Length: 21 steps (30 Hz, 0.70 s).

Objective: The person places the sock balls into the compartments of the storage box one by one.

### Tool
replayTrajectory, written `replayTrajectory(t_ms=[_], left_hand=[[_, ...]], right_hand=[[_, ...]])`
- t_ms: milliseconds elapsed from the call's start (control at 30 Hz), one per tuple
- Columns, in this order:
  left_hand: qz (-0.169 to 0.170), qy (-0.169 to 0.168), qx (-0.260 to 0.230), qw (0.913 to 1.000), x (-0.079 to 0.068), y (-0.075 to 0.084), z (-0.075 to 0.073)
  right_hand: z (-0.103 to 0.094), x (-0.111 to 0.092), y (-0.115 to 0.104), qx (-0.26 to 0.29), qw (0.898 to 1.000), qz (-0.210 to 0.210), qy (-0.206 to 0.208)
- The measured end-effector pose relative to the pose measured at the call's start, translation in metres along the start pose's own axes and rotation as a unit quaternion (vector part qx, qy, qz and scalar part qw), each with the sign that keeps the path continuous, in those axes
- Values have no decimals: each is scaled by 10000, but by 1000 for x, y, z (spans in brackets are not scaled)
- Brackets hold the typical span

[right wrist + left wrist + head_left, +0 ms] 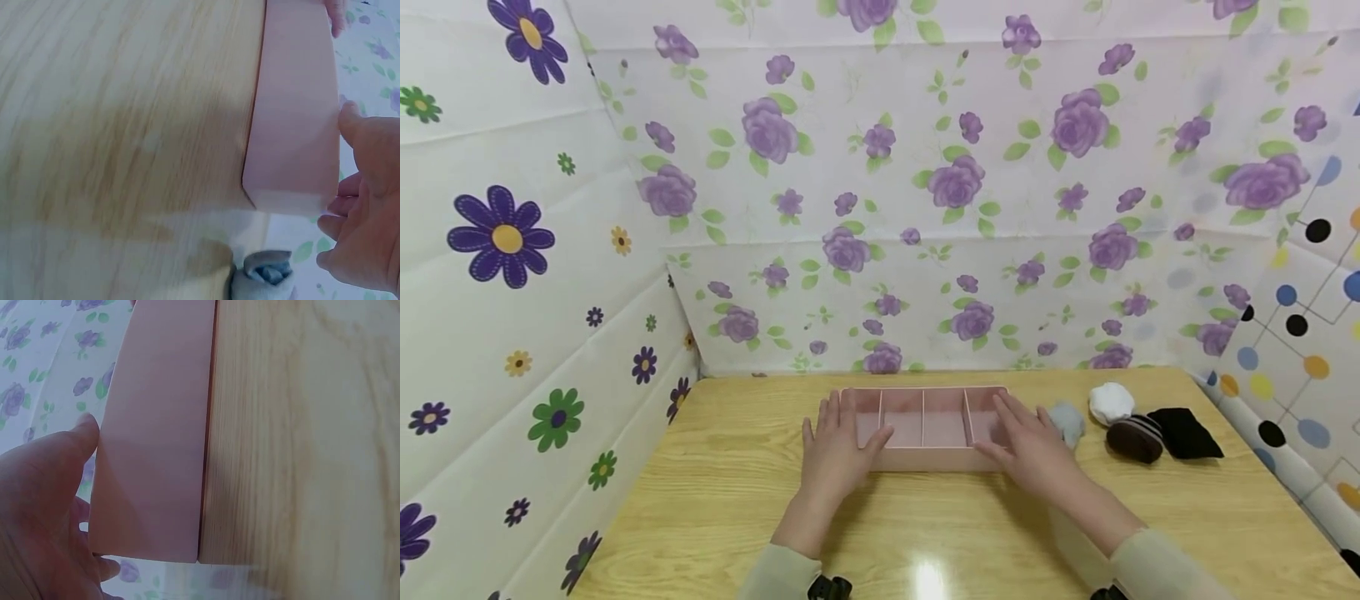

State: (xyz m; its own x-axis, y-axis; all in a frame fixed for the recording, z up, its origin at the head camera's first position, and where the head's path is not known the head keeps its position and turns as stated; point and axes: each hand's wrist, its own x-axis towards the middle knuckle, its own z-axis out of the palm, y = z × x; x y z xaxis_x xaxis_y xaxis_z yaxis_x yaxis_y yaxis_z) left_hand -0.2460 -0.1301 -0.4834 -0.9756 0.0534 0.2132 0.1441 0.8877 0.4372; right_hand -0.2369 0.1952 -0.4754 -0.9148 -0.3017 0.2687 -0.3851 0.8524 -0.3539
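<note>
A long pink divider box [923, 460] with several compartments lies across the wooden table, its pink inner floors showing. My left hand [838, 446] is at its left end, fingers extended along that end and thumb over the front corner. In the left wrist view the thumb [87, 431] comes right to the upper rim. At the opposite end my right hand [1033, 446] lies the same way, fingers reaching forward over the corner. The right wrist view has its fingertips [331, 225] close by the box's end wall. A grey rolled sock [1067, 422] sits just beyond the right hand.
Right of the box lie a white balled cloth [1111, 403], a dark brown striped bundle [1133, 439] and a black folded cloth [1186, 433], close together. Flower-printed sheeting [910, 208] stands behind the table, with patterned sheets on both sides.
</note>
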Motion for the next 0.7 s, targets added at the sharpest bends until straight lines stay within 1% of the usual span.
replayTrajectory(t_ms=[100, 267, 400, 500, 700], left_hand=[[-20, -58, -72, 10000, 1, -3, 1], [-46, -87, -247, 9996, 2, -4, 1], [-100, -184, -319, 9993, 2, -3, 2], [-128, -193, -347, 9991, 2, -3, 2], [-193, -166, -239, 9994, 1, -5, 1]], right_hand=[[-6, -4, 4, -69, 10000, 1, 28], [-18, -10, 15, -398, 9991, 71, 98], [-24, -15, 26, -610, 9975, 327, 146], [-26, -18, 33, -721, 9958, 556, 97], [-29, -22, 45, -840, 9939, 712, 15]])
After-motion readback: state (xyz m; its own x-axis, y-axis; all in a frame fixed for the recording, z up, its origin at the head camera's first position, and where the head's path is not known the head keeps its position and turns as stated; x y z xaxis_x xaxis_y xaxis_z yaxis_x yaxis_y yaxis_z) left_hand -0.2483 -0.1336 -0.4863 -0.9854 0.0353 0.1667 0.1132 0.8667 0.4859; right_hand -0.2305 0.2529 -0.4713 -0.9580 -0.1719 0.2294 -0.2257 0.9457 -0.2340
